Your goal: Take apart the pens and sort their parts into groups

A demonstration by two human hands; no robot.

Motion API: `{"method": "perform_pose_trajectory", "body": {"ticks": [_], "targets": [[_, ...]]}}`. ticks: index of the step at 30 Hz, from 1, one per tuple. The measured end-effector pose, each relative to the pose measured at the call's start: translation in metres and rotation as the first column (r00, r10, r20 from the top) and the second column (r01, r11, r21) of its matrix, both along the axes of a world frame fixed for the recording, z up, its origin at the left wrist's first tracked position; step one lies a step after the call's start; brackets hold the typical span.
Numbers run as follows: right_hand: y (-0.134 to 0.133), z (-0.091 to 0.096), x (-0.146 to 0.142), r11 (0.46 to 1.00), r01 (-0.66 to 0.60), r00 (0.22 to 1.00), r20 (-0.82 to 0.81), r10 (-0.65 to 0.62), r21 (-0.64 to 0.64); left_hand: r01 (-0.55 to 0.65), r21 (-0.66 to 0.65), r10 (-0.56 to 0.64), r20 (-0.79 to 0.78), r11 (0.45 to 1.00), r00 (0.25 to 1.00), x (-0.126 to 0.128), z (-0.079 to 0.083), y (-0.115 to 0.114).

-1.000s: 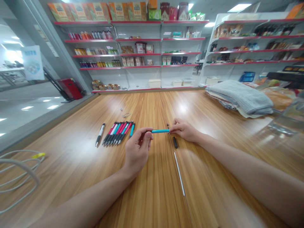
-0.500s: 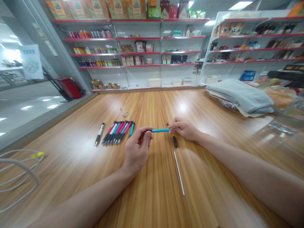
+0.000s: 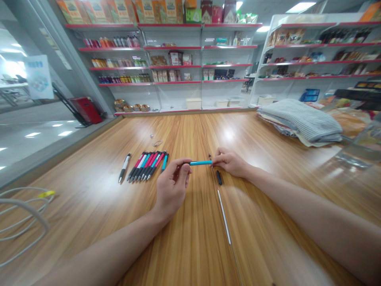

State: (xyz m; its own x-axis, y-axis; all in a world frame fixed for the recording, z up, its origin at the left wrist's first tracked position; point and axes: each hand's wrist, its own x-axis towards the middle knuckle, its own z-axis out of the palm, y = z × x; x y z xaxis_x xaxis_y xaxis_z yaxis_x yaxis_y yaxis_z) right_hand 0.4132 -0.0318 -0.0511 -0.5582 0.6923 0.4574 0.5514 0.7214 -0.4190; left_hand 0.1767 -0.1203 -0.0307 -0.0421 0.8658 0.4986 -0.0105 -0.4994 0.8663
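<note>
My left hand (image 3: 174, 180) is closed around the left part of a blue pen barrel (image 3: 201, 163), held level above the table. At the barrel's right end, the thumb and fingers of my right hand (image 3: 228, 161) are pinched together on it; they hide that tip. Just below my right hand lies a short black pen grip (image 3: 219, 177). A thin white ink refill (image 3: 224, 216) rests nearer to me, along a seam in the wood. Beyond the barrel, a tiny dark piece (image 3: 210, 155) sits by the seam, too small to name.
Left of my hands lies a row of pens (image 3: 145, 167), with a white pen (image 3: 124, 169) apart and a blue piece (image 3: 165, 162) beside the row. A ring (image 3: 157, 143) lies farther back. Folded cloths (image 3: 300, 121) sit right, a coiled cable (image 3: 26, 214) left.
My right fingertips have closed in on the barrel's right end, covering the tip that showed before. My left hand has stayed nearly still.
</note>
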Motion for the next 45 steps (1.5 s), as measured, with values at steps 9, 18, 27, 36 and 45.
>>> {"method": "perform_pose_trajectory", "body": {"ticks": [9,18,27,36,45], "targets": [[0.0,-0.002,0.0,1.0,-0.008,1.0,-0.016,0.007,-0.013,0.001,-0.005,-0.001,0.01,1.0,1.0,0.0,-0.002,0.001],[0.001,-0.002,0.0,1.0,-0.003,1.0,-0.02,0.002,-0.028,0.012,-0.006,-0.012,-0.001,1.0,1.0,0.0,0.0,-0.001],[-0.001,0.004,-0.002,0.999,0.021,0.994,-0.109,-0.026,-0.045,-0.002,0.002,0.002,-0.018,1.0,1.0,-0.001,0.001,-0.001],[-0.023,0.017,0.011,0.964,-0.111,0.982,-0.177,0.069,-0.242,0.002,-0.001,-0.002,-0.012,1.0,1.0,-0.004,0.0,0.0],[-0.037,0.019,0.008,0.961,-0.213,0.977,-0.047,0.208,-0.174,0.005,-0.001,-0.005,-0.009,1.0,1.0,-0.005,-0.001,0.0]]}}
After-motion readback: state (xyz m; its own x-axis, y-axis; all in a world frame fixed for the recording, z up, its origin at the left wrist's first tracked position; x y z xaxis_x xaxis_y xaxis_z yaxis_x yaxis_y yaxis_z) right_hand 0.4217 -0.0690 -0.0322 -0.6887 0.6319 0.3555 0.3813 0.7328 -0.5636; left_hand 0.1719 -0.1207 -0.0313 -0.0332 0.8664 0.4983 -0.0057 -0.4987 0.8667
